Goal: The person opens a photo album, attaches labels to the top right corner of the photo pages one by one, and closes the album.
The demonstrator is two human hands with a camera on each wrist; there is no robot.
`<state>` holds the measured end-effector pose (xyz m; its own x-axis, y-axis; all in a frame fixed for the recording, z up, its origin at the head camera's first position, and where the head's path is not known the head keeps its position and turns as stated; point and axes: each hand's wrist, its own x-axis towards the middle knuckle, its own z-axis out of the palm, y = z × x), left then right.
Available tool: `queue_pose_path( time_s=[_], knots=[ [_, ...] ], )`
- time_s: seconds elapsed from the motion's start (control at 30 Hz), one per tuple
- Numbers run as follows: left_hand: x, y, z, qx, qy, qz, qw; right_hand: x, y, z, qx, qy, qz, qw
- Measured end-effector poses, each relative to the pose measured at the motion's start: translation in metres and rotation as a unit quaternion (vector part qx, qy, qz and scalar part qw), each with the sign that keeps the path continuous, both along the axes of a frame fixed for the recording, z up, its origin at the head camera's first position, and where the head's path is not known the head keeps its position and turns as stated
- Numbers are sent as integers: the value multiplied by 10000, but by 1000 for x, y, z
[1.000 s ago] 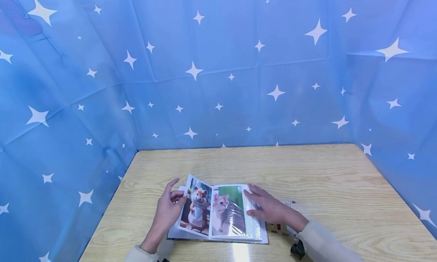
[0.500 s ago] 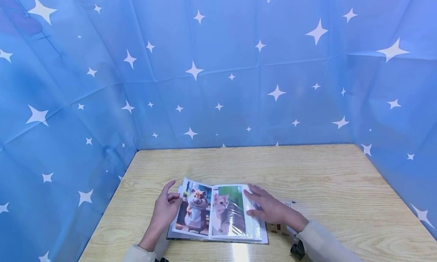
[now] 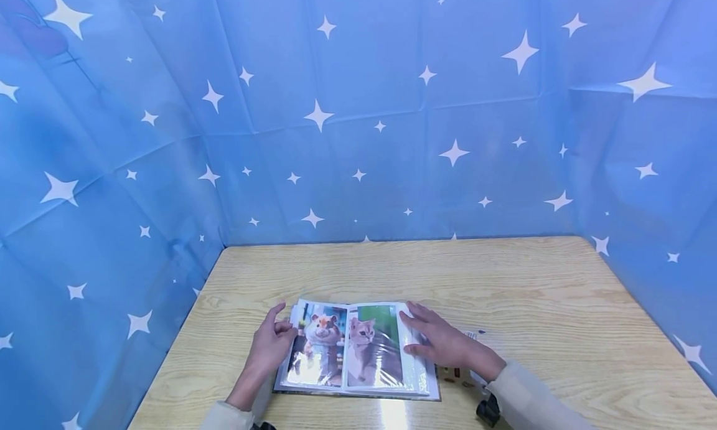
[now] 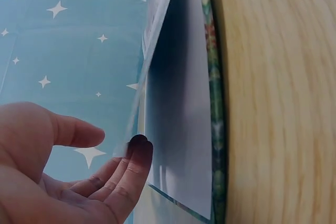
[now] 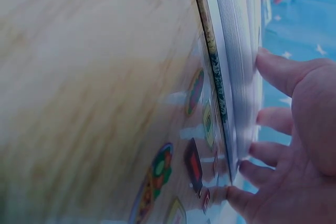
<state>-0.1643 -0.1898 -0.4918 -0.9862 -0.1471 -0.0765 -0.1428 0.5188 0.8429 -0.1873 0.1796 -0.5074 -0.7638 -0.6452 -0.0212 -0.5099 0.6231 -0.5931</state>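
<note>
A photo album [image 3: 358,394] lies spread on the table, with a hamster picture [image 3: 318,346] on its left page and a cat picture [image 3: 376,346] on its right. My left hand [image 3: 271,343] is at the outer edge of the left page [image 4: 157,35]. In the left wrist view its fingers [image 4: 131,174] are beneath the slightly raised page edge, touching it, while the thumb stands apart above. My right hand [image 3: 442,340] rests on the right page, fingers spread and nearly straight. In the right wrist view its fingertips lie along the stacked pages [image 5: 241,66].
Partly under the right forearm lies a clear sheet of colourful stickers [image 5: 193,166], just right of the album. The wooden table [image 3: 504,280] meets a blue star-patterned curtain [image 3: 381,181] at the back and sides. Glare lies on the table in front of the album.
The left page with the hamster picture has come down to the left from a steep tilt to nearly flat. My left hand moved slightly left and down with it. My right hand stayed put.
</note>
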Motion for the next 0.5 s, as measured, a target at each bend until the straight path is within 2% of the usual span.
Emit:
queue_pose_path(
  time_s=[0.2, 0.5],
  knots=[
    [-1, -3, -3, -51, -106, -95, 9999, -1, 0, 0, -17, -29, -16, 10000],
    [-3, -4, -6, -101, -190, -42, 9998, 0, 0, 1, -36, -47, -32, 10000]
  ],
)
